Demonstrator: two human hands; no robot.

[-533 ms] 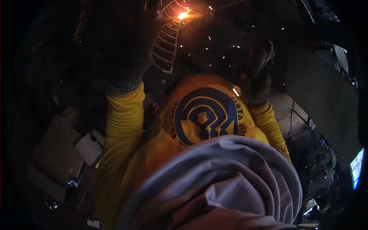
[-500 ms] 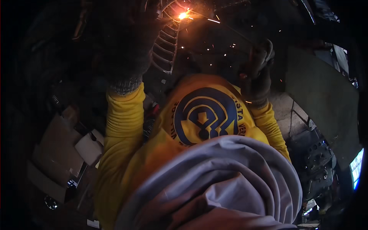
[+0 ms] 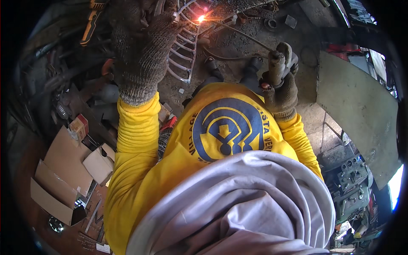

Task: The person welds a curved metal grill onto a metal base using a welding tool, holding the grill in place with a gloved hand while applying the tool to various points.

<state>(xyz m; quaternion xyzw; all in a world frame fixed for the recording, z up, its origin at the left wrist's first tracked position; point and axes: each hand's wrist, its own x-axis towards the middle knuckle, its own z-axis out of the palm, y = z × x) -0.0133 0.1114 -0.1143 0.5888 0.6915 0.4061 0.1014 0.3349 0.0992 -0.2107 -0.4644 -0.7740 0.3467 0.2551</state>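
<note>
My left hand (image 3: 142,51), in a grey knitted glove, rests on a white metal wire frame (image 3: 182,51) near the top of the view. My right hand (image 3: 280,80), also gloved, grips a welding electrode holder (image 3: 276,63). Its thin rod (image 3: 242,34) runs up and left to a bright orange welding spark (image 3: 201,18) on the frame. I wear a yellow long-sleeved shirt with a blue round emblem (image 3: 225,127) and a grey cloth (image 3: 238,204) hangs below it.
Flattened cardboard pieces (image 3: 63,170) lie at the lower left. A large flat board (image 3: 361,110) leans at the right, above a grey machine (image 3: 348,187). A yellow-handled tool (image 3: 91,21) lies at the upper left. The dirt floor (image 3: 255,25) holds scrap.
The picture is much brighter now and the welding glow is smaller. Both hands stay in about the same places.
</note>
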